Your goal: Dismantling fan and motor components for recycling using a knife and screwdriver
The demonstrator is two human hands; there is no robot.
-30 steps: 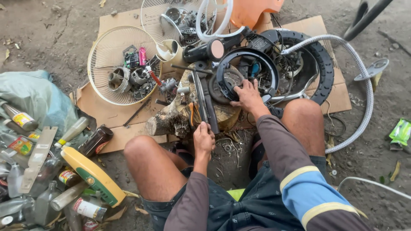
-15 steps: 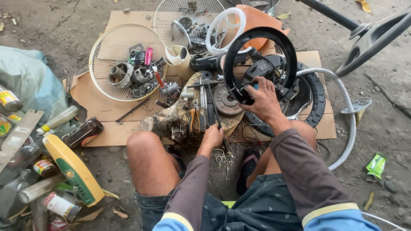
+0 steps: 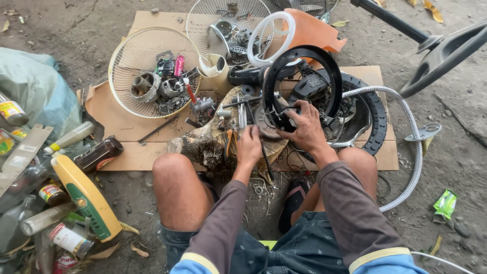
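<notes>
I sit on the ground with a wooden stump (image 3: pixel 200 145) between my knees. My right hand (image 3: pixel 303 129) grips the lower edge of a black plastic ring (image 3: pixel 304 49), which stands tilted up on edge over a motor-like part on the stump. My left hand (image 3: pixel 249 145) is closed around the handle of a long metal tool (image 3: pixel 242 114) that lies across the stump and points away from me. Behind the ring lies a black round housing (image 3: pixel 376 114) with parts inside it.
A sheet of cardboard (image 3: pixel 119 122) carries two white fan grilles (image 3: pixel 133 53) (image 3: pixel 203 20) holding small metal parts, a white ring (image 3: pixel 265 31) and an orange plastic piece (image 3: pixel 312 31). A grey hose (image 3: pixel 417 147) curves at right. Bottles and cans (image 3: pixel 53 193) pile at left. A black stand (image 3: pixel 436 48) lies at top right.
My right hand has lifted the black ring from lying flat on the round housing to standing on edge. My left hand stayed closed on the tool at the stump.
</notes>
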